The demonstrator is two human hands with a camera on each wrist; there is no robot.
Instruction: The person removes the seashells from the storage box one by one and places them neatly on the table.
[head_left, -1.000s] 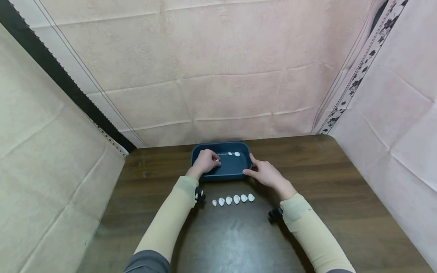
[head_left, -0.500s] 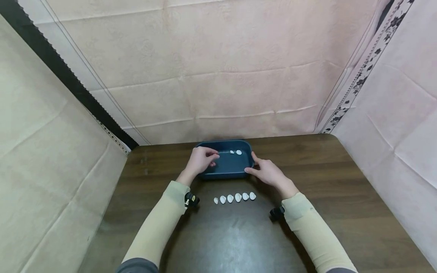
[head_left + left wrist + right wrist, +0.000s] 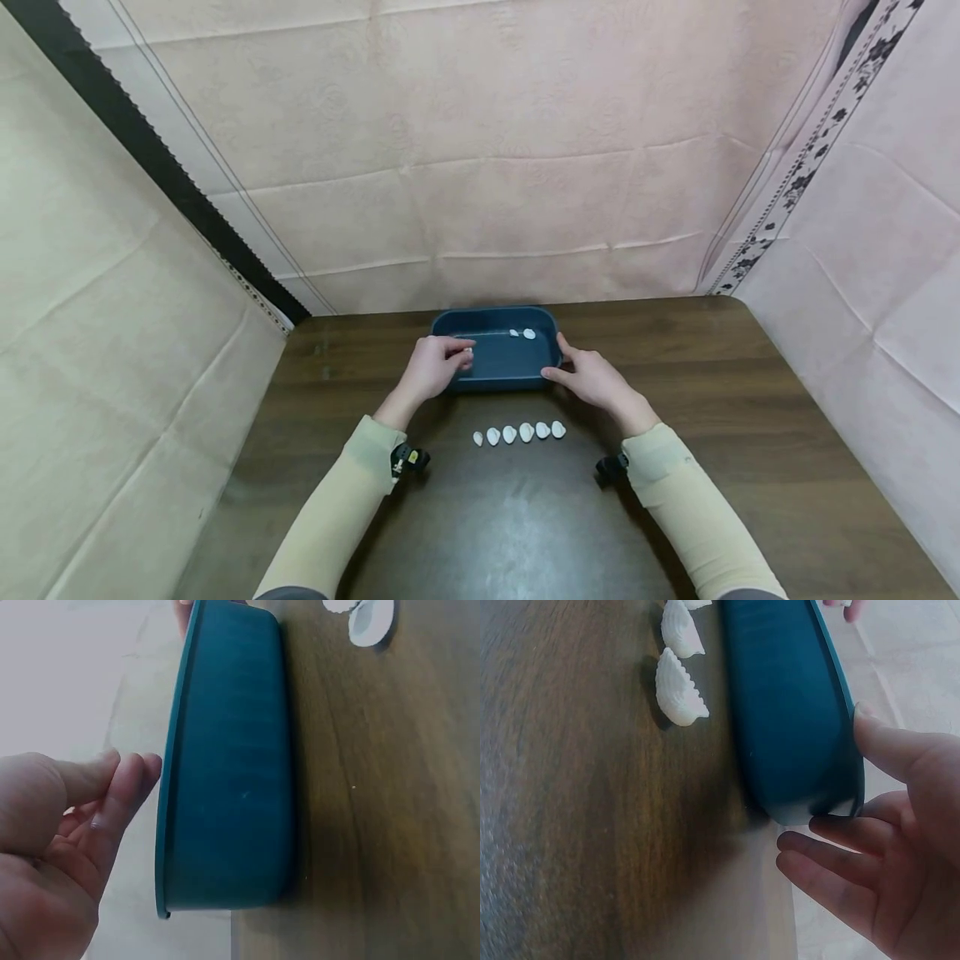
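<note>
A rectangular dark blue tray [image 3: 501, 385] stands near the table's far edge. Two small white seashells [image 3: 529, 333] lie inside it, toward the back. My left hand [image 3: 432, 367] is over the tray's left end, thumb and fingertips together, with a small white shell showing between them in the head view. Around the tray's right end, my right hand [image 3: 596, 382] holds on, its thumb [image 3: 889, 746] at the rim and its fingers by the end wall. In front of the tray, several white ridged seashells [image 3: 681, 690] lie in a row on the table.
The brown wooden table [image 3: 517, 517] runs back to a pale cloth hanging [image 3: 480, 200]. More cloth [image 3: 862, 350] closes off the right side and the left. A dark strip [image 3: 172, 183] crosses the cloth at the left.
My left hand has drawn back from inside the tray to its left end, toward me. The right hand keeps its place on the tray, and the row of shells stays as it was.
</note>
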